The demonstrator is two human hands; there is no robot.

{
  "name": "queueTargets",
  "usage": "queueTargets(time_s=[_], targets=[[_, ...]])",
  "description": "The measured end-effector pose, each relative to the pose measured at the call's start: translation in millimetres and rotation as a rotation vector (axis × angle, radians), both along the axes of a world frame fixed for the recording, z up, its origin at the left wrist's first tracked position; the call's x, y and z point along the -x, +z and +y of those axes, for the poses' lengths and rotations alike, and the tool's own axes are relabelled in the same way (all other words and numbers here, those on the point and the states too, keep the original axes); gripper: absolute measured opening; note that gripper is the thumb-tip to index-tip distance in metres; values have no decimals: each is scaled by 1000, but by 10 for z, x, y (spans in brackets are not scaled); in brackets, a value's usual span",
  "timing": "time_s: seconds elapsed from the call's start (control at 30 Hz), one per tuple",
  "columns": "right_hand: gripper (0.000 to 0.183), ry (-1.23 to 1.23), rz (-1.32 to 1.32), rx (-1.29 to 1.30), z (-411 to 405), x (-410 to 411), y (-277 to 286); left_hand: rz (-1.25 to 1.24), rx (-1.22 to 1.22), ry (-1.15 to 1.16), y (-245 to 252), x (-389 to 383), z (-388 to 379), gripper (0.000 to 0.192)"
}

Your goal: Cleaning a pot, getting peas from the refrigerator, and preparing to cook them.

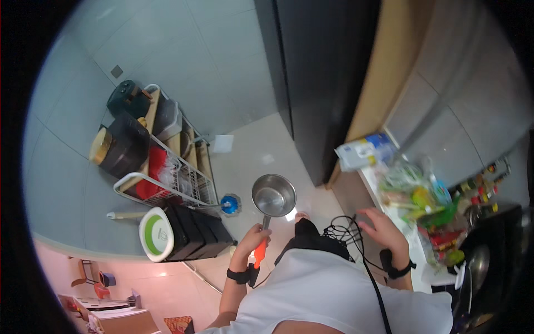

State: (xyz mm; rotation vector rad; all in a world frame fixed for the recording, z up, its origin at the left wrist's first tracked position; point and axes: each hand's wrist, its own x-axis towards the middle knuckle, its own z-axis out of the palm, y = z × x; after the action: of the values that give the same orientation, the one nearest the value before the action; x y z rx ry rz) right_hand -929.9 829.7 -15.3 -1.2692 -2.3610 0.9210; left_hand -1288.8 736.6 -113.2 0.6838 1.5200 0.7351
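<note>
My left hand (252, 241) grips the orange handle of a small stainless steel saucepan (273, 195), held out over the tiled floor. The inside of the pan faces the camera and shows only bare shiny metal. My right hand (377, 227) is on the other side, with fingers apart and nothing held, close to the edge of a white counter (369, 177). Black cables (343, 229) hang in loops beside the right hand's fingertips. Both wrists wear black straps with small devices.
At left stands a wire rack (183, 167) with a dark rice cooker (127, 142) and green appliance (128, 100). Below it are a black bin-like unit (196, 231) and a blue mop head (230, 204). Plastic bags (429, 204) crowd the right counter; a tall dark cabinet (325, 83) stands ahead.
</note>
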Motion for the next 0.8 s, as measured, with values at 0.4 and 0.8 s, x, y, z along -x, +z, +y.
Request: queueTargets(time_s=[0.4, 0.8], targets=[[40, 145, -279, -376, 3810, 2954, -187, -164, 68, 344, 260, 1901, 1649, 16], [36, -179, -977, -580, 6018, 4206, -892, -40, -86, 228, 134, 4179, 3525, 23]])
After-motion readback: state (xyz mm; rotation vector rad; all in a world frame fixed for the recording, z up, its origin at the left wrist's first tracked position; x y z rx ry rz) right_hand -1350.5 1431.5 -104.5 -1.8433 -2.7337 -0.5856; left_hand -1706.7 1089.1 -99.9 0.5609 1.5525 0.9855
